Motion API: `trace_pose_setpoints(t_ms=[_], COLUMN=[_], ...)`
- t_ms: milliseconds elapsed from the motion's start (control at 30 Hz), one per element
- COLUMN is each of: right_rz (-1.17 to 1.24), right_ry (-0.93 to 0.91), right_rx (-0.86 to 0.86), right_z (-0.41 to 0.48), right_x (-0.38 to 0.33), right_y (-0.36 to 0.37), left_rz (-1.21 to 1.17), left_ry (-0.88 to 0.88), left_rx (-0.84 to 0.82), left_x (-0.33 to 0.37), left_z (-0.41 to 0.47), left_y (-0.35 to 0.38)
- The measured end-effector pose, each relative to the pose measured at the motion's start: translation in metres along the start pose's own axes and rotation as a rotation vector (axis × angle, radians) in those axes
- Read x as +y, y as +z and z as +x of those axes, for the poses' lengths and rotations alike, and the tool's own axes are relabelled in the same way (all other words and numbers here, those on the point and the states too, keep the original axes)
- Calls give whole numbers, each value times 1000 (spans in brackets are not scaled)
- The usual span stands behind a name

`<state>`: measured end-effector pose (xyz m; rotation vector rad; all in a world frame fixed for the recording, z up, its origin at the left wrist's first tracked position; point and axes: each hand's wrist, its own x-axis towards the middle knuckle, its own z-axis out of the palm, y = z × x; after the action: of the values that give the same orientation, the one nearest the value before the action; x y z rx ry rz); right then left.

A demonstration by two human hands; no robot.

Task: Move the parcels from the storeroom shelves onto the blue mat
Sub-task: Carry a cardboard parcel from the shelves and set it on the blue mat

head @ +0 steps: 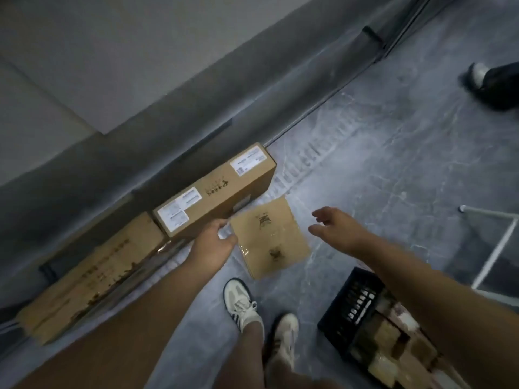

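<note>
A small flat cardboard parcel (271,237) lies on the grey floor in front of me. My left hand (214,242) reaches down at its left edge, fingers curled and touching or nearly touching its corner. My right hand (334,227) hovers open just right of the parcel, fingers spread, holding nothing. Behind the parcel a long cardboard box (216,192) with white labels rests against the wall base. A larger brown box (87,276) lies to its left. No blue mat is in view.
A black plastic crate (356,313) holding several brown parcels stands at the lower right, beside my feet (244,304). A white metal frame (494,248) stands at the right edge. Another person's leg and shoe (488,82) are at the upper right. A grey wall runs along the left.
</note>
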<state>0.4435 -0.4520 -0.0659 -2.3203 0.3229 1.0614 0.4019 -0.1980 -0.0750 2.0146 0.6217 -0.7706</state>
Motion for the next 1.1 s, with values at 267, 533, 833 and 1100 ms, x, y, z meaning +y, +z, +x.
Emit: trace_pose_setpoints(t_ms=[267, 533, 833, 1100], right_rz=[2, 132, 304, 368], right_ry=[113, 223, 239, 131], right_rx=[-48, -206, -131, 61], right_z=[173, 247, 208, 87], right_x=[82, 136, 124, 49], right_y=[63, 132, 104, -62], left_rz=[-51, -208, -361, -397], left_ry=[-302, -571, -503, -210], left_rx=[145, 15, 23, 46], left_x=[-88, -164, -120, 37], left_z=[145, 191, 139, 31], left_y=[89, 176, 180, 108])
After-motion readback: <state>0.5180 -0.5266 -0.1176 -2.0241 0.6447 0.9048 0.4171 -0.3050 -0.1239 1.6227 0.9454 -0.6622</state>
